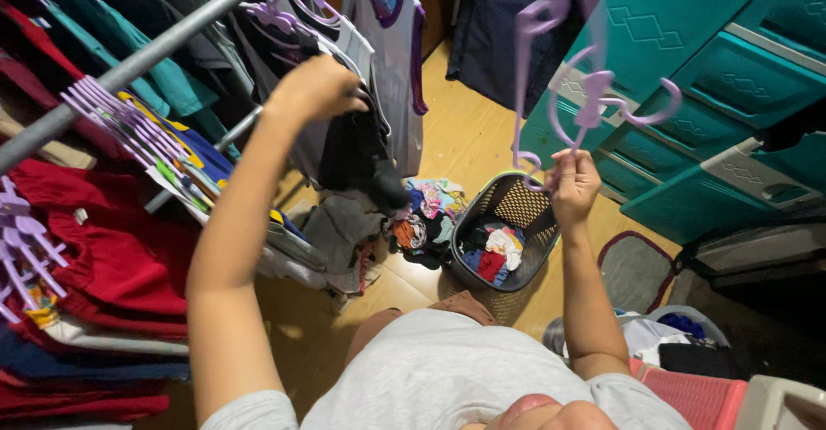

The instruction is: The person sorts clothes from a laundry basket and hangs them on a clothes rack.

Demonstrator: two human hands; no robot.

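Observation:
My left hand (317,90) is raised to the clothes rail (129,68) and grips a dark garment (348,150) that hangs among the clothes there. My right hand (572,185) is held up on the right and pinches a bunch of lilac plastic hangers (594,107), which stick up and out above my fingers. More lilac hangers (275,8) hook over the rail near the left hand. A white and purple sleeveless shirt (391,51) hangs just beyond it.
A dark laundry basket (508,206) with mixed clothes stands on the wooden floor, a pile of small garments (426,215) beside it. Teal plastic drawers (705,77) fill the right side. Red and blue clothes (103,249) hang at the left. A pink basket (697,391) sits lower right.

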